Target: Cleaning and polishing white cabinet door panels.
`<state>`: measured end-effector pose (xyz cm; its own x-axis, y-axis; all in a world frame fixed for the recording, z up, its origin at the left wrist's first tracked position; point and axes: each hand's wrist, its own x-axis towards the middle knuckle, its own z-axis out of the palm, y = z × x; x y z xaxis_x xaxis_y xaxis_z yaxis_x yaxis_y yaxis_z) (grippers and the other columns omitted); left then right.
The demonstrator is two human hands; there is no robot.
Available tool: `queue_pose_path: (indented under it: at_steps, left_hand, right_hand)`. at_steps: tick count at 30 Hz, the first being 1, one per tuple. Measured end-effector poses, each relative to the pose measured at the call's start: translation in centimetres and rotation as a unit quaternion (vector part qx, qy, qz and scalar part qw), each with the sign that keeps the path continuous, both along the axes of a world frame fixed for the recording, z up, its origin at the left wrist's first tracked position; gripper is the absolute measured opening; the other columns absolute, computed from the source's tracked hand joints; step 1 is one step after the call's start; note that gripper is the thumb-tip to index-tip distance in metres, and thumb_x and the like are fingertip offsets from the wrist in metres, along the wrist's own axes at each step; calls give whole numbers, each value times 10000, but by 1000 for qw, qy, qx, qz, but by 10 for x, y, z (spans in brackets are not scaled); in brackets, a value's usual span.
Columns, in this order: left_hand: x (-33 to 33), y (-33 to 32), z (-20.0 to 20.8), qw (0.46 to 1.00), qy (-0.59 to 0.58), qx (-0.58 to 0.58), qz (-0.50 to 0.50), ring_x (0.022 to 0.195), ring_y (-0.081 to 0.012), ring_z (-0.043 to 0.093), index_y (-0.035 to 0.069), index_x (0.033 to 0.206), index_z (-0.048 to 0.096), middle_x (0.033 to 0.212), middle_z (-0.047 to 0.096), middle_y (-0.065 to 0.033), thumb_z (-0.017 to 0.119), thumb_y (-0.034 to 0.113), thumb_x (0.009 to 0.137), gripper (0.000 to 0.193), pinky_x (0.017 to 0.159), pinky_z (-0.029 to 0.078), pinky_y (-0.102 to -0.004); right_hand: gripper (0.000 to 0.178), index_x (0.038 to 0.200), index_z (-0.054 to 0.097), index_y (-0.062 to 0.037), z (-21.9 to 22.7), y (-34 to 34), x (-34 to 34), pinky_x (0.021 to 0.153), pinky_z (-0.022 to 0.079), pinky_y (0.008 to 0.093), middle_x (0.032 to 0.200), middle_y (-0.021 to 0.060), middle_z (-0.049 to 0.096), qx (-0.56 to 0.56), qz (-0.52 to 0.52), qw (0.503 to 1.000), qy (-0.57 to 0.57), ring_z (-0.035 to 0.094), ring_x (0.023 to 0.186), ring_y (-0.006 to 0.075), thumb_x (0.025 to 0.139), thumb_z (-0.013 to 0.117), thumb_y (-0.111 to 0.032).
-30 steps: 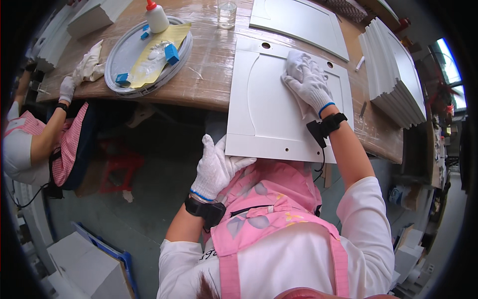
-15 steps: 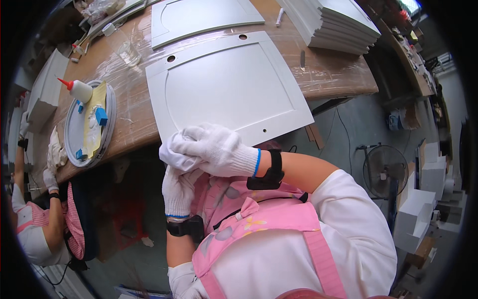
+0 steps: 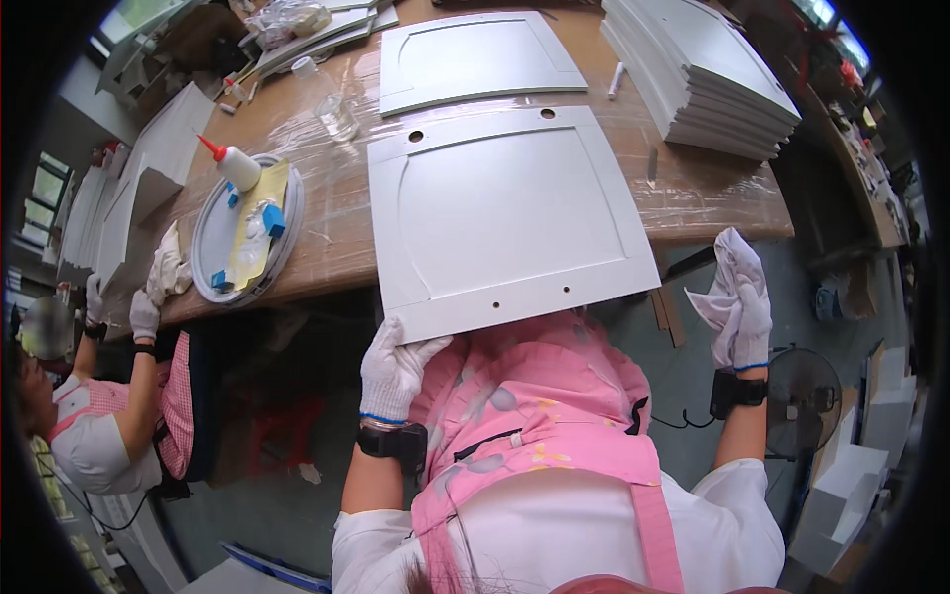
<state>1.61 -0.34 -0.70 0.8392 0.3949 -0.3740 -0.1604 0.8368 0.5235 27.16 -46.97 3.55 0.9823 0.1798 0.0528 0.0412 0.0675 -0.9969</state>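
A white cabinet door panel [image 3: 515, 213] lies on the table before me, its near edge overhanging. It has a recessed middle, two larger holes along the far edge and two small ones along the near edge. My left hand [image 3: 394, 374], in a white knit glove, grips the panel's near left corner; some fingers are hidden beneath. Out to the right, beyond the table edge, my gloved right hand [image 3: 750, 322] is closed around a crumpled white cloth [image 3: 729, 272], which hangs partly loose. The cloth is apart from the panel.
A second white panel [image 3: 480, 64] lies behind, with a panel stack [image 3: 727, 84] at far right. Left on the table are a round lid [image 3: 210, 233] with blue blocks, a red-tipped glue bottle [image 3: 237, 166] and a clear bottle [image 3: 336, 117]. A co-worker [image 3: 109, 406] works at left; a fan [image 3: 807, 396] stands right.
My hands, earlier together over the cloth at the panel's near edge, have separated. The right carried the cloth out to the right; the left took the panel's near left corner. The view has shifted.
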Motion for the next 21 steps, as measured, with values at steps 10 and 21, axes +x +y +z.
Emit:
queue_pose_path:
  at_steps: [10,21]
  left_hand:
    - [-77,27,55,901,184,353,175,1012,-242,648,100,1598,111,1217,596,-176,600,164,1008,770,901,581,-403]
    - [-175,70,189,691,94,555,454,775,-92,590,67,1599,45,909,593,-27,615,167,1000,833,739,575,-285]
  right_hand:
    - [703,1421,416,48,-4,83,-52,1136,356,349,1346,104,513,177,302,933,81,523,1215,212,939,637,-414]
    - [353,1358,524,-22,-42,147,-36,961,500,338,1258,81,610,-203,469,853,-105,595,1103,201,1045,482,-179]
